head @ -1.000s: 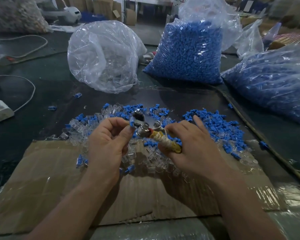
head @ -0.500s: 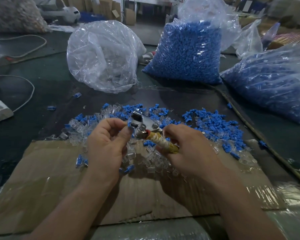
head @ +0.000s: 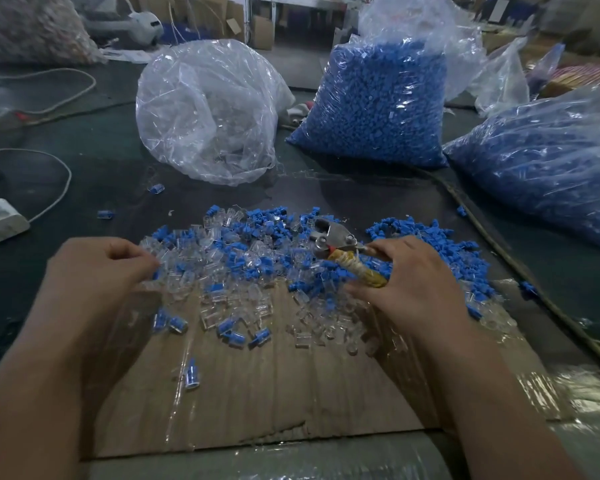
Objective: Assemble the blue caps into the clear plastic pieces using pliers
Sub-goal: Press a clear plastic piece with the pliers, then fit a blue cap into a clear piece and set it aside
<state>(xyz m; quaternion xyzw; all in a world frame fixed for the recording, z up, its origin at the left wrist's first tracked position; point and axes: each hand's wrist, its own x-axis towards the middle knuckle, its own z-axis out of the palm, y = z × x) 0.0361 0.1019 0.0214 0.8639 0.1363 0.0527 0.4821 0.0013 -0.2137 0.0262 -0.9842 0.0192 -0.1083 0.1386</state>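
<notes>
White plastic adapter [head: 0,220], corded, lies far left on the dark tabletop [head: 84,174]. Left hand [head: 97,268]: fingers curled at the heap's left edge; whether they pinch a piece cannot be told. Behind it, a crinkled clear bag [head: 208,112], mostly slack. Centre: a loose heap of small matte blue caps [head: 257,233] mixed with glossy, tubular clear pieces [head: 222,299], spread over film-covered corrugated cardboard [head: 257,403]. Pliers [head: 336,240], with a bare steel head and a handle wound in yellowish cord, lie over the heap's right part. Right hand [head: 413,282] grips that handle. Further right: an upright sack [head: 374,105] packed with blue caps, then a second sack [head: 541,174] lying on its side.
</notes>
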